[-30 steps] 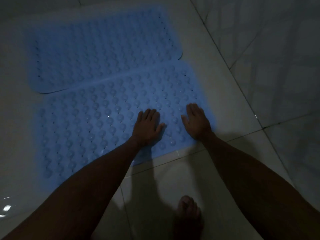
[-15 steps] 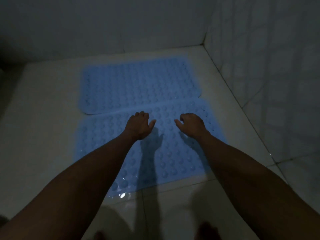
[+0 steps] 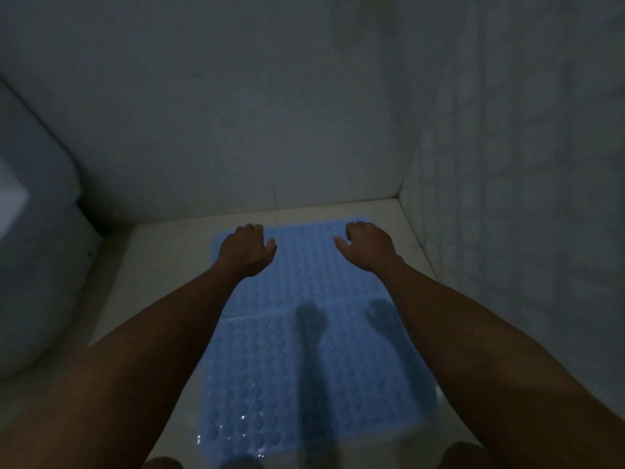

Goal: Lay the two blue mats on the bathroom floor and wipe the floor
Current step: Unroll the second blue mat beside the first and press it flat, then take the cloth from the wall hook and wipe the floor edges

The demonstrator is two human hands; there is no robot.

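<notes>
Two blue bubbled mats lie flat on the pale tiled floor [image 3: 162, 265], edge to edge. The far mat [image 3: 304, 262] reaches almost to the back wall; the near mat [image 3: 270, 377] runs toward my feet and glistens with water drops at its front. My left hand [image 3: 245, 250] and my right hand [image 3: 367, 247] hover in the air above the far mat, palms down, fingers loosely curled, holding nothing. Their shadows fall on the mats near the seam.
A white toilet [image 3: 37, 275] fills the left side. A plain wall [image 3: 236, 113] closes the back and a tiled wall [image 3: 524, 198] the right, meeting in a corner. My toes [image 3: 236, 463] show at the bottom edge.
Both hands have lifted off the near mat and risen. The view has pulled up and back, so the walls and toilet have come into sight.
</notes>
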